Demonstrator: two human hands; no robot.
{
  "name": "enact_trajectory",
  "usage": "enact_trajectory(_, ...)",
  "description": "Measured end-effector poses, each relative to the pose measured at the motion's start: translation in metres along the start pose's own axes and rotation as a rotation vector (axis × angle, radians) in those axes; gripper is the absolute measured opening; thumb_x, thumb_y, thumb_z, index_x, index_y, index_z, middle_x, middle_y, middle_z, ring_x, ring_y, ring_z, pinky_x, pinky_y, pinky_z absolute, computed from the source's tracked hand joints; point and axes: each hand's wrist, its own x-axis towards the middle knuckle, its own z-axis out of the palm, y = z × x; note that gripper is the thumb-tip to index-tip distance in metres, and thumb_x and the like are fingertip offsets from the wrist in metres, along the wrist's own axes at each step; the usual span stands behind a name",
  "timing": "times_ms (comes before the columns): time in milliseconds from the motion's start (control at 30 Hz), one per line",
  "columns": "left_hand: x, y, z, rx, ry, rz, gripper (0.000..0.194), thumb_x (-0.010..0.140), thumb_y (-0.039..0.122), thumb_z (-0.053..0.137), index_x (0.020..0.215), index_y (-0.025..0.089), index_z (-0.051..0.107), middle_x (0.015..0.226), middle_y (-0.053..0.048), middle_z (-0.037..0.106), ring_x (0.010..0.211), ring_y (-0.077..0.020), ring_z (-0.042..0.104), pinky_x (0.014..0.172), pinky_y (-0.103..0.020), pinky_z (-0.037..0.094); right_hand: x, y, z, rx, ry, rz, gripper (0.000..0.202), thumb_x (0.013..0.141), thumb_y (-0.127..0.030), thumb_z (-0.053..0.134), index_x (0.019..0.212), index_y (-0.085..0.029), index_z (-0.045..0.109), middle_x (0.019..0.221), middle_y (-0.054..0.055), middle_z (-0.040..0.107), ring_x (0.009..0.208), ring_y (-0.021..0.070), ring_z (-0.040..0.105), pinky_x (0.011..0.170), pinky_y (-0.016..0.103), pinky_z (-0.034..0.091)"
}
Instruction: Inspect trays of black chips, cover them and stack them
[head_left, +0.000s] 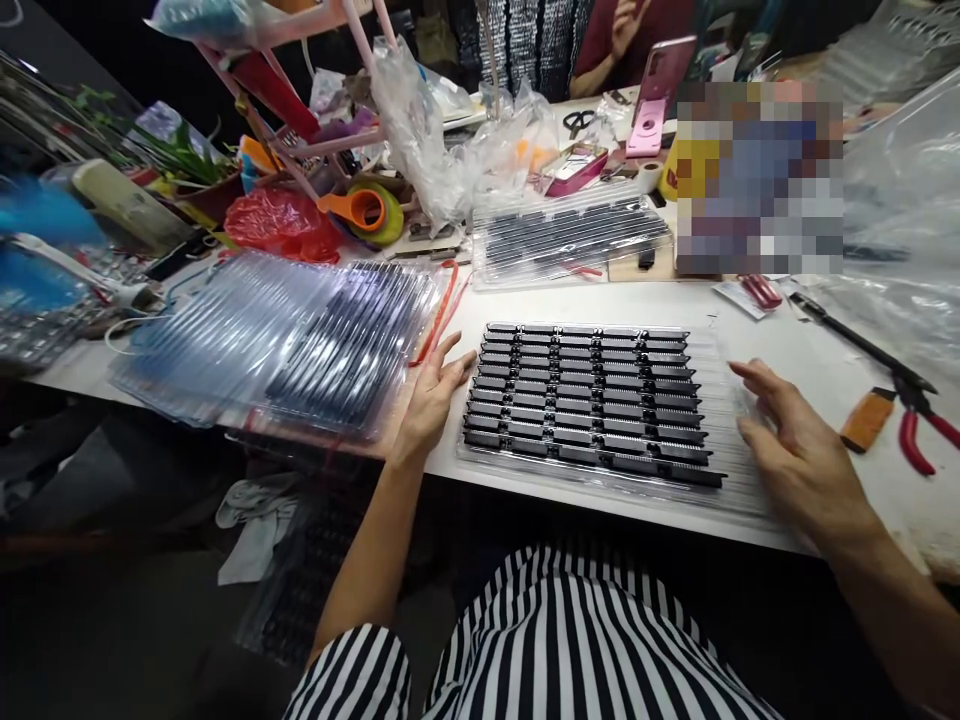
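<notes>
A clear plastic tray [735,450] lies on the white table in front of me, holding several rows of black comb-like parts [592,400]. Its right-hand strip shows bare ridges. My left hand [431,400] is beside the tray's left edge, fingers apart and nothing held. At the right edge, my right hand [795,450] has its fingers spread and slightly curled; whether it touches the rim is hard to tell. To the left lie stacked clear trays [217,320] with dark parts visible at their right side.
Behind the main tray is another clear tray [570,235] of dark strips. Red-handled pliers [915,430] and an orange block [868,420] lie right. A pink phone stand [649,130], plastic bags [427,140] and a pink rack [330,145] are farther back. Another person's hand [626,28] shows at top.
</notes>
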Motion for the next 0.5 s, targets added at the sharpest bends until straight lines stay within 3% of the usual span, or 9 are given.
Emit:
enact_trajectory(67,-0.013,-0.001,-0.003,-0.023,0.035,-0.028,0.051,0.086,0.032,0.055,0.134,0.018,0.043,0.115,-0.013,0.065,0.118,-0.0238,0.054,0.1,-0.041,0.038,-0.015,-0.012,0.006,0.101,0.01,0.048,0.05,0.084,-0.029,0.052,0.133,-0.036,0.046,0.15,-0.002,0.033,0.136,0.0244,0.031,0.113,0.046,0.024)
enact_trajectory(133,-0.028,0.0,-0.003,-0.03,0.054,-0.046,0.053,0.086,0.032,0.055,0.135,0.018,0.041,0.114,-0.014,0.065,0.115,-0.0239,0.056,0.098,-0.042,0.041,-0.029,-0.024,0.014,0.166,0.031,0.07,0.047,0.086,-0.036,0.052,0.133,-0.036,0.045,0.149,-0.002,0.034,0.136,0.023,0.031,0.114,0.043,0.024)
enact_trajectory(233,-0.046,0.006,-0.008,0.092,0.169,0.032,0.047,0.086,0.033,0.054,0.13,0.017,0.047,0.117,-0.014,0.064,0.109,-0.024,0.059,0.092,-0.041,0.045,-0.04,-0.037,0.025,0.146,-0.031,0.09,0.049,0.087,-0.042,0.05,0.135,-0.035,0.043,0.15,-0.003,0.032,0.137,0.0237,0.028,0.114,0.044,0.021)
enact_trajectory(300,-0.056,0.01,-0.019,0.294,0.39,0.172,0.039,0.088,0.035,0.052,0.122,0.016,0.055,0.118,-0.013,0.063,0.107,-0.0239,0.059,0.093,-0.041,0.045,-0.041,-0.04,0.029,0.155,-0.085,0.095,0.051,0.087,-0.045,0.05,0.136,-0.034,0.042,0.151,-0.003,0.03,0.138,0.0249,0.026,0.114,0.044,0.019)
enact_trajectory(367,-0.063,0.014,-0.041,0.563,0.703,0.292,0.036,0.089,0.036,0.047,0.118,0.016,0.058,0.119,-0.012,0.061,0.11,-0.0238,0.056,0.097,-0.041,0.041,-0.039,-0.04,0.027,0.204,-0.126,0.115,0.053,0.085,-0.049,0.051,0.135,-0.034,0.043,0.149,-0.002,0.033,0.136,0.027,0.029,0.112,0.045,0.022)
enact_trajectory(433,-0.067,0.014,-0.069,0.823,0.973,0.285,0.042,0.089,0.038,0.044,0.124,0.017,0.054,0.125,-0.013,0.055,0.119,-0.0262,0.048,0.099,-0.043,0.039,-0.035,-0.037,0.02,0.245,-0.121,0.15,0.056,0.082,-0.052,0.052,0.134,-0.034,0.044,0.146,-0.001,0.039,0.132,0.0294,0.037,0.109,0.046,0.028)
enact_trajectory(500,-0.07,0.013,-0.096,0.945,1.083,0.197,0.054,0.087,0.042,0.046,0.133,0.014,0.043,0.135,-0.017,0.045,0.127,-0.0313,0.037,0.101,-0.048,0.035,-0.03,-0.034,0.011,0.264,-0.049,0.184,0.057,0.08,-0.054,0.053,0.132,-0.034,0.046,0.141,0.001,0.045,0.128,0.0308,0.043,0.107,0.047,0.032)
